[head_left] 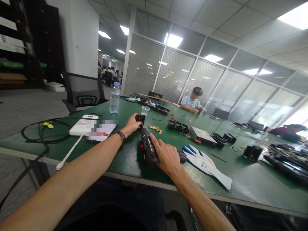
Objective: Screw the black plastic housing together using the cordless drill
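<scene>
Far left on the green table (125, 160): a looped black cable (36, 136), a white flat device (83, 126) and, behind these, a clear water bottle (115, 98).

Left hand (131, 125): clenched around a small black part (140, 119), pinning it to the table. A clear plastic cup (145, 110) stands just behind it. The part appears rigid and light; it is best gripped by its side faces, which leaves the face toward the driver exposed.

Centre: a black electric screwdriver (148, 147) lies almost flat, its tip directed at the black part and apparently touching it. A heap of brass-coloured pieces (155, 129) lies just right of the tip.

Right hand (167, 157): wrapped around the rear of the screwdriver body. The tool appears stiff and moderately heavy; the body is the correct grip zone.

Right of that hand: a white-and-blue work glove (207, 163), limp on the table. Beyond it lie black trays (178, 126) and an orange-handled tool (194, 139). A seated co-worker (193, 101) works at the far edge.
</scene>
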